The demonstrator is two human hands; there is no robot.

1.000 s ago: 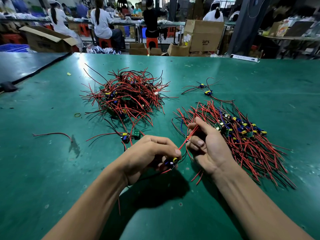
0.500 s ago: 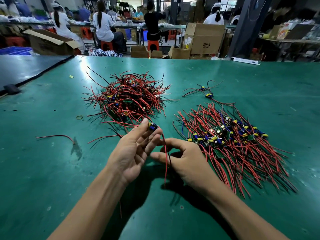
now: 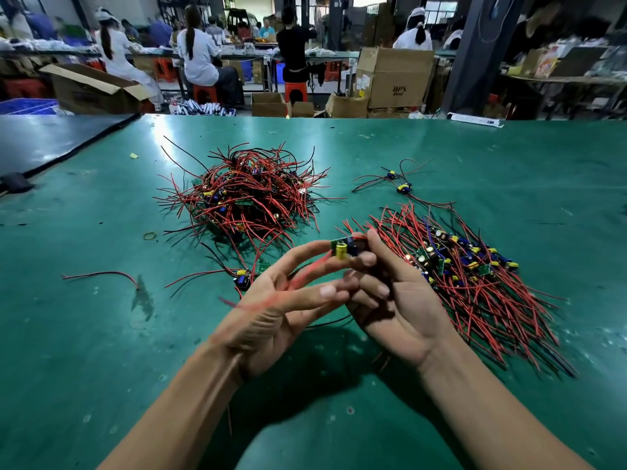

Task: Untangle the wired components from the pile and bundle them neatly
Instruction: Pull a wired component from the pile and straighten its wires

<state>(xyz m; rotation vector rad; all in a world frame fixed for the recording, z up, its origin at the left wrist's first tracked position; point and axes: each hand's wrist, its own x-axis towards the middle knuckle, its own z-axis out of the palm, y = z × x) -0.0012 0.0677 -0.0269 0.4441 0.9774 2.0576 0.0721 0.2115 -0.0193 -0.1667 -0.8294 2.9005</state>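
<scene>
Right hand (image 3: 397, 300) pinches wired component (image 3: 344, 250) by its board; left hand (image 3: 288, 300), fingers straight, touches it. Likely light, leads floppy: hold board.

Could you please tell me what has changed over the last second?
The wired component has been raised: the right hand now pinches its board, which the left hand held before; the left fingers lie straight along its red wires. The tangled pile and the sorted pile are unchanged.
</scene>
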